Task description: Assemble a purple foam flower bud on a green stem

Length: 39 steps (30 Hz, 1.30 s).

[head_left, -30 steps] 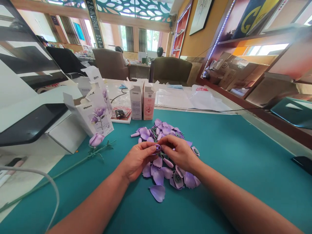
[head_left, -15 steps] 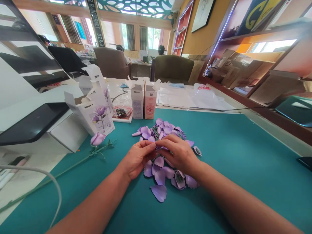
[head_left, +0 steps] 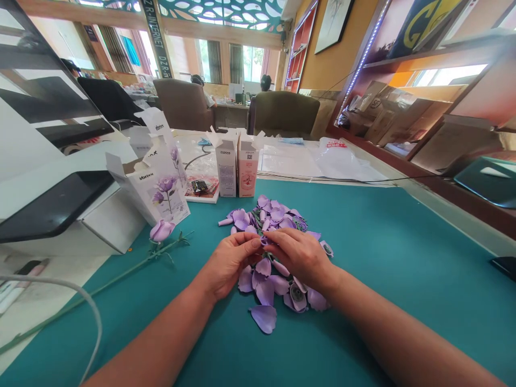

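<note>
Above a pile of purple flower pieces (head_left: 278,212), my two hands meet at a small purple flower piece (head_left: 265,241). My left hand (head_left: 229,263) is closed, pinching it between thumb and fingers. The fingers of my right hand (head_left: 304,255) are bent and closed on the same piece from the other side; they cover most of it. Nearer to me lie loose purple petals (head_left: 264,290) and a cupped flower part with a grey-green centre (head_left: 297,295). At the left a lilac flower bud (head_left: 162,231) rests by a long green stem (head_left: 129,264).
Opened white boxes with flower pictures (head_left: 161,188) stand at the back left, beside a white box (head_left: 228,166) and a pink box (head_left: 247,169). A black tablet-like slab (head_left: 52,201) lies at far left, near a grey cable (head_left: 94,312). Green mat (head_left: 403,279) covers the desk.
My right hand has shifted slightly right and down, its fingers lower over the purple piece. My left hand stays nearly in place. The pile and stem look the same.
</note>
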Available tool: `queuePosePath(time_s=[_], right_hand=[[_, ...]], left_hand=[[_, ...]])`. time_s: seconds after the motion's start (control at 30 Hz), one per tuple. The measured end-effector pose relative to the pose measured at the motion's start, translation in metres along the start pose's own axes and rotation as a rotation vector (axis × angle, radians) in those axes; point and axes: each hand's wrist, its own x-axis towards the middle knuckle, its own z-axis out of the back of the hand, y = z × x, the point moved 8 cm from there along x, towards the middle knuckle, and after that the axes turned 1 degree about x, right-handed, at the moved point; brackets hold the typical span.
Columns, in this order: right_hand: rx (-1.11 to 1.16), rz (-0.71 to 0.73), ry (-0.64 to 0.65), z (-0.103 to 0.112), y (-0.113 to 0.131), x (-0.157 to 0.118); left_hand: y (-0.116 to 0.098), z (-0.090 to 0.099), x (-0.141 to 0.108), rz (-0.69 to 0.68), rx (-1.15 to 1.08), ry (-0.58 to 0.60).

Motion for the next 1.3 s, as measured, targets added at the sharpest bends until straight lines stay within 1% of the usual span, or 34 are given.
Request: queuePosePath(time_s=[0.17,0.27,0.33,0.47,0.57,0.67,0.77,0.93,1.03,1.17,1.3], right_hand=[[-0.006,-0.03,0.076,-0.006,-0.008,0.0],[-0.013,-0.021,0.074,-0.009,-0.009,-0.001],[0.003,-0.032,0.038,-0.007,-0.01,0.0],[0.135,-0.161,-0.036,0.002,-0.022,0.001],[0.279,-0.259,-0.032,0.007,-0.029,0.003],[0.396,-0.307,-0.01,0.007,-0.029,0.004],[0.426,-0.29,0.031,0.002,-0.022,0.004],[0.382,-0.194,0.055,-0.004,-0.011,0.003],[0.355,-0.175,0.057,-0.005,-0.01,0.002],[0.328,-0.153,0.06,-0.006,-0.011,0.001],[0.307,-0.14,0.05,-0.005,-0.011,0.001]], left_hand=[[-0.002,0.002,0.0,-0.029,0.087,-0.025],[-0.004,0.002,0.0,-0.07,0.158,-0.039],[-0.006,0.002,0.0,-0.1,0.205,-0.051],[-0.011,0.004,0.0,-0.153,0.236,-0.08],[-0.012,0.005,0.001,-0.156,0.236,-0.081],[-0.012,0.005,0.0,-0.146,0.243,-0.082],[-0.013,0.004,-0.002,-0.151,0.273,-0.096],[-0.016,0.004,-0.002,-0.183,0.318,-0.1],[-0.017,0.005,-0.001,-0.206,0.332,-0.094],[-0.017,0.003,0.0,-0.222,0.386,-0.056],[-0.022,0.0,-0.002,-0.278,0.461,-0.029]])
